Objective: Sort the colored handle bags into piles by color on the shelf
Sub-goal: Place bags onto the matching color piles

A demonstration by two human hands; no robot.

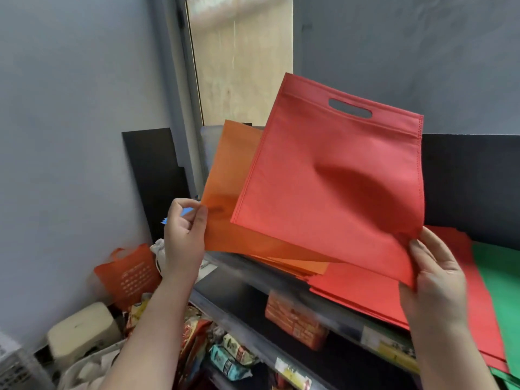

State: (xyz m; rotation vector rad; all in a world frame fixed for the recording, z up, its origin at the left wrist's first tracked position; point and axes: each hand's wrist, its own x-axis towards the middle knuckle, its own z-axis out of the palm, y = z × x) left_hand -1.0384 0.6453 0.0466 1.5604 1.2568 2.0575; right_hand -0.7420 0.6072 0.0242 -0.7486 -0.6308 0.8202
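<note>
My right hand (pixel 434 273) pinches the lower right corner of a red handle bag (pixel 323 175) and holds it upright above the shelf, its cut-out handle at the top. My left hand (pixel 184 235) pinches the left edge of an orange bag (pixel 225 192) that stands tilted behind the red one. Below them on the shelf (pixel 247 274) lie an orange pile (pixel 295 266), a red pile (pixel 363 291) and a green pile (pixel 501 288), side by side from left to right. A bit of blue shows behind my left fingers.
A lower shelf holds an orange carton (pixel 295 319) and snack packets (pixel 233 356). An orange printed bag (pixel 129 274) and a cream box (pixel 81 327) sit at the lower left by the grey wall. A black back panel (pixel 470 181) rises behind the shelf.
</note>
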